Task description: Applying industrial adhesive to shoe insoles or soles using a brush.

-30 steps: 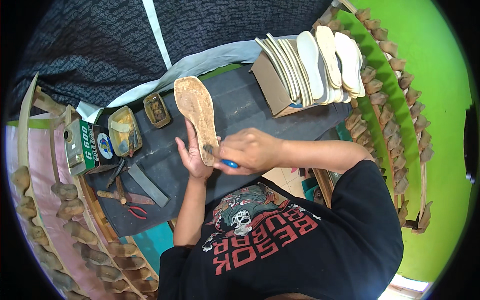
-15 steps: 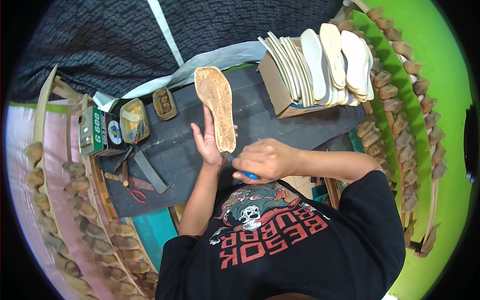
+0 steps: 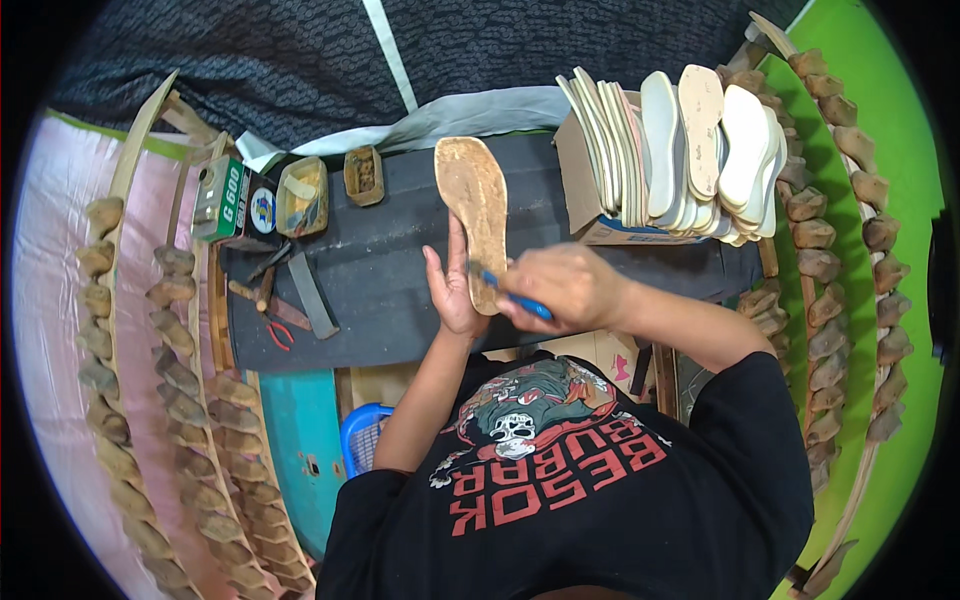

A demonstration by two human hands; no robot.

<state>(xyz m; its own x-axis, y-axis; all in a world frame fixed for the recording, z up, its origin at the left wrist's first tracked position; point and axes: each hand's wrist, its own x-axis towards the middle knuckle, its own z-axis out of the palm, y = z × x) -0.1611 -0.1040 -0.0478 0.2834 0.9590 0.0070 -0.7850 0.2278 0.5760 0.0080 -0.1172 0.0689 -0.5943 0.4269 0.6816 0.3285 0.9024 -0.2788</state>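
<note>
A person's left hand (image 3: 458,298) is spread open beneath a tan shoe sole (image 3: 470,205), fingers behind it and thumb clear of its edge, while the right hand (image 3: 570,290), slightly blurred, closes around a blue-handled tool (image 3: 522,300), its working end against the narrow part of the sole. The sole is raised over the near part of a worktable (image 3: 400,265) covered in dark cloth, its broad end pointing away from the worker.

The worker's black T-shirt (image 3: 640,520) carries a skull illustration above lines of bold red block lettering. To the left on the table, a flat grey bar (image 3: 313,295), a hammer (image 3: 265,290) and red-handled pliers (image 3: 280,335) lie near one another. Behind them stands a metal can (image 3: 232,205), its green and black side marked with large white characters and a round blue-and-white emblem, just beside two tubs (image 3: 318,205). At right, a cardboard box (image 3: 578,170) with blue printing low on its side holds a packed row of pale soles (image 3: 660,150); one bears small dark marks, too small to read. Racks of wooden shoe lasts (image 3: 830,265) flank the table on both sides.
</note>
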